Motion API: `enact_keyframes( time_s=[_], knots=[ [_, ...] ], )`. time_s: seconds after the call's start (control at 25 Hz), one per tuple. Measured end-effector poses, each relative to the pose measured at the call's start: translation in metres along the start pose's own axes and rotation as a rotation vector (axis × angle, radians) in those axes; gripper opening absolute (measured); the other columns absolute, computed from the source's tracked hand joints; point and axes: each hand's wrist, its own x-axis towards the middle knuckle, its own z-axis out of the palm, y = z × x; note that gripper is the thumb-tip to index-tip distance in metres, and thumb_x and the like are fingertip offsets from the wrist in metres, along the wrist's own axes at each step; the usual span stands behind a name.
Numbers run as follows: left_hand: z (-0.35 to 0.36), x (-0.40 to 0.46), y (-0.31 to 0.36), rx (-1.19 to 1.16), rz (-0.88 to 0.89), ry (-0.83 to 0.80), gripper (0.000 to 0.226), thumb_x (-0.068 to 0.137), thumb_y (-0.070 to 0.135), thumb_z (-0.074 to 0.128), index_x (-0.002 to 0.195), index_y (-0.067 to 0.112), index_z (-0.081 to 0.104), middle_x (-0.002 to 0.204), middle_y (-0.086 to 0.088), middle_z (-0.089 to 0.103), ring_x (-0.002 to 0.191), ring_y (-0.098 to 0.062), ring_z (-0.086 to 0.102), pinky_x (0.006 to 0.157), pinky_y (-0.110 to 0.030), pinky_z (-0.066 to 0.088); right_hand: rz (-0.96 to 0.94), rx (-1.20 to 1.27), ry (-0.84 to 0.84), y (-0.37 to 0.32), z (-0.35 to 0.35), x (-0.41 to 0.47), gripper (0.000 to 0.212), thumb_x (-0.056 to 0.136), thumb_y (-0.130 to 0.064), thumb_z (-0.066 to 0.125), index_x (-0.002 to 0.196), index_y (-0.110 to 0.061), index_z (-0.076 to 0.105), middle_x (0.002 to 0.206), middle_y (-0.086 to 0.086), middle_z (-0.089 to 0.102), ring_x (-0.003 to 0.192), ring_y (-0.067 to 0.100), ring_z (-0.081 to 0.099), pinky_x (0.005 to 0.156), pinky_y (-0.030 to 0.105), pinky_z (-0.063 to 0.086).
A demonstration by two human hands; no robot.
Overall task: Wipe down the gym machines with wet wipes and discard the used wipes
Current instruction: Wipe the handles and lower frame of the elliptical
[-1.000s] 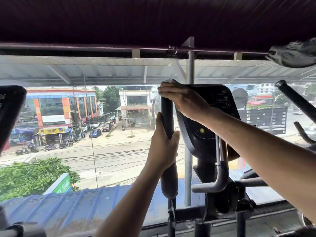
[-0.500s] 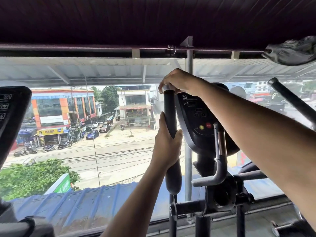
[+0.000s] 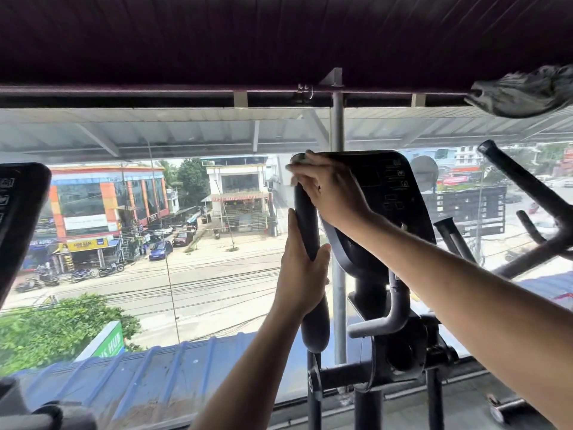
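Handlebar [image 3: 307, 243] of the elliptical trainer is the item in work right now. Left hand [image 3: 302, 280] has its grip wrapped round the padded bar at mid-height, thumb on the near side, steadying it. Right hand [image 3: 328, 190] sits at the bar's top end, fingers curled over the cap, right against the upper left corner of the console [image 3: 390, 193]. A pale sliver shows under those fingertips, likely the wet wipe [image 3: 299, 162], but it is mostly hidden, so can't confirm size or condition.

Progress, my read: mid-wipe on this one handle, top end being done. No way to tell from here which surfaces are already clean. Still apparently open on this machine: lower stretch of the handle under the left hand, console face, the fixed curved handle [image 3: 390, 315] below it, and the right-side moving bar [image 3: 527, 187]. A second console [image 3: 18, 212] at far left suggests another machine queued. No bin in view, so discarding isn't started.
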Motion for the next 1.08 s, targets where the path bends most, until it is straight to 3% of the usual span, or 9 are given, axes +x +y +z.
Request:
enact_keyframes(
  time_s=[0.08, 0.24, 0.4, 0.52, 0.68, 0.76, 0.84, 0.96, 1.08],
  knots=[
    [0.000, -0.014, -0.006, -0.072, 0.019, -0.030, 0.087, 0.102, 0.028, 0.057, 0.161, 0.050, -0.004, 0.143, -0.027, 0.051, 0.096, -0.033, 0.069, 0.053, -0.020, 0.053, -0.069, -0.071, -0.024, 0.001, 0.006, -0.017, 0.028, 0.099, -0.016, 0.058, 0.120, -0.015, 0.075, 0.119, 0.004, 0.073, 0.121, 0.017, 0.061, 0.102, 0.039, 0.053],
    [0.001, -0.041, -0.012, -0.112, 0.034, -0.011, 0.083, 0.106, 0.030, 0.056, 0.156, 0.061, -0.003, 0.143, -0.028, 0.051, 0.067, -0.014, 0.065, 0.053, -0.018, 0.050, -0.191, -0.095, -0.126, 0.015, -0.010, -0.001, 0.029, 0.099, -0.017, 0.055, 0.120, -0.016, 0.076, 0.097, -0.004, 0.075, 0.089, 0.020, 0.053, 0.078, 0.039, 0.054],
    [0.001, -0.043, -0.009, -0.118, 0.020, 0.017, 0.082, 0.106, 0.029, 0.055, 0.158, 0.057, -0.001, 0.134, -0.025, 0.056, 0.066, -0.014, 0.063, 0.052, -0.017, 0.049, -0.141, -0.067, -0.156, 0.012, -0.017, 0.029, 0.020, 0.097, -0.003, 0.063, 0.111, -0.006, 0.077, 0.105, 0.006, 0.068, 0.093, 0.015, 0.067, 0.088, 0.040, 0.058],
    [0.000, -0.046, -0.008, -0.114, 0.034, 0.032, 0.081, 0.106, 0.027, 0.056, 0.162, 0.048, 0.001, 0.129, -0.025, 0.058, 0.066, -0.012, 0.063, 0.051, -0.016, 0.048, -0.091, -0.061, -0.124, -0.002, -0.020, 0.006, 0.016, 0.097, -0.005, 0.064, 0.104, -0.008, 0.079, 0.095, -0.001, 0.055, 0.082, 0.002, 0.058, 0.084, 0.030, 0.057],
    [-0.002, -0.045, -0.008, -0.132, 0.042, 0.005, 0.082, 0.106, 0.027, 0.057, 0.162, 0.048, 0.000, 0.127, -0.023, 0.061, 0.065, -0.015, 0.066, 0.052, -0.019, 0.050, -0.165, -0.063, -0.196, -0.017, -0.033, -0.031, 0.016, 0.097, -0.010, 0.063, 0.092, -0.007, 0.078, 0.088, 0.002, 0.065, 0.077, 0.010, 0.060, 0.077, 0.034, 0.054],
    [-0.003, -0.046, -0.004, -0.137, 0.024, -0.024, 0.083, 0.106, 0.025, 0.056, 0.162, 0.049, -0.001, 0.106, -0.016, 0.068, 0.062, -0.018, 0.067, 0.053, -0.022, 0.051, -0.180, -0.116, -0.227, -0.015, -0.040, -0.021, 0.015, 0.094, -0.013, 0.064, 0.093, -0.011, 0.078, 0.088, 0.000, 0.070, 0.080, 0.011, 0.057, 0.077, 0.030, 0.048],
    [-0.004, -0.049, 0.000, -0.141, 0.007, -0.032, 0.083, 0.107, 0.024, 0.055, 0.163, 0.047, -0.001, 0.087, -0.007, 0.066, 0.058, -0.020, 0.066, 0.053, -0.024, 0.052, -0.076, -0.131, -0.221, -0.008, -0.040, -0.001, 0.013, 0.091, -0.005, 0.068, 0.101, -0.010, 0.075, 0.095, 0.003, 0.070, 0.082, 0.013, 0.060, 0.077, 0.032, 0.052],
    [-0.008, -0.053, 0.003, -0.175, -0.015, -0.021, 0.081, 0.107, 0.022, 0.056, 0.164, 0.045, 0.002, 0.081, 0.000, 0.064, 0.055, -0.014, 0.063, 0.053, -0.023, 0.051, 0.146, -0.019, -0.102, -0.003, -0.030, 0.018, 0.017, 0.090, -0.002, 0.068, 0.104, -0.009, 0.072, 0.099, 0.004, 0.072, 0.084, 0.011, 0.067, 0.076, 0.035, 0.058],
    [-0.009, -0.053, 0.004, -0.197, -0.024, -0.026, 0.081, 0.107, 0.021, 0.056, 0.162, 0.046, 0.003, 0.085, 0.001, 0.064, 0.056, -0.011, 0.062, 0.053, -0.022, 0.050, 0.332, 0.174, -0.011, -0.012, -0.018, -0.002, 0.016, 0.089, 0.006, 0.066, 0.095, -0.007, 0.074, 0.089, -0.014, 0.072, 0.080, -0.006, 0.069, 0.065, 0.017, 0.055]
  ],
)
